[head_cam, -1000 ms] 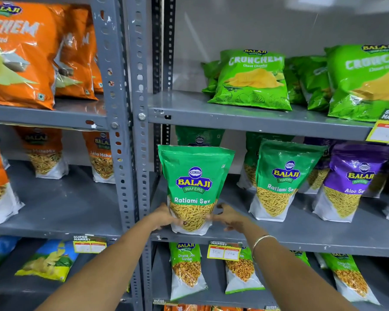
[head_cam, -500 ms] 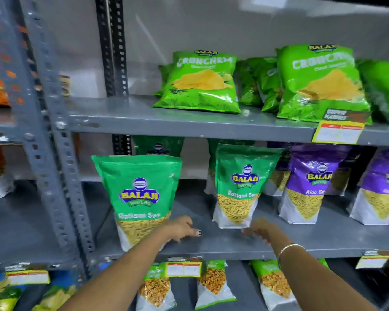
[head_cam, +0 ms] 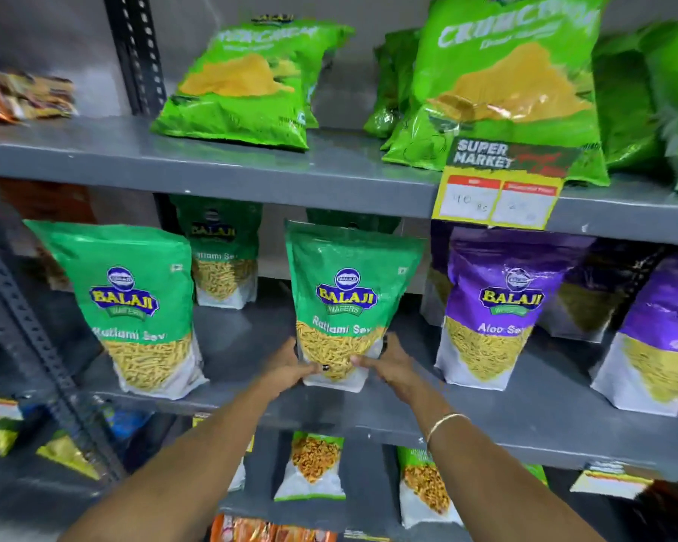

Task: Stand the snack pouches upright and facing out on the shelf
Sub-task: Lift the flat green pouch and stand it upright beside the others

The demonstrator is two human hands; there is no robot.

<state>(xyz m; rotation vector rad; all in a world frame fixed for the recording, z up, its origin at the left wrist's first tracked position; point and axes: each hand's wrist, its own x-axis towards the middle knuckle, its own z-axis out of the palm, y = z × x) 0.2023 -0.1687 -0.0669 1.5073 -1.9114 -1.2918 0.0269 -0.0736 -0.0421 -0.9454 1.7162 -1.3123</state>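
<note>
Here both hands, left hand point(head_cam: 290, 370) and right hand point(head_cam: 388, 363), grip the base of the green Ratlami Sev pouch point(head_cam: 349, 303), upright on the middle shelf point(head_cam: 525, 420), beside the purple Aloo Sev pouch point(head_cam: 498, 307).

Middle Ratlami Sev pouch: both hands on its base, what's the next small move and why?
Probably let go and shift to the purple Aloo Sev pouch. The middle Ratlami Sev pouch already stands upright on the shelf, label facing out, with the left hand and right hand cupping its bottom corners.
</note>
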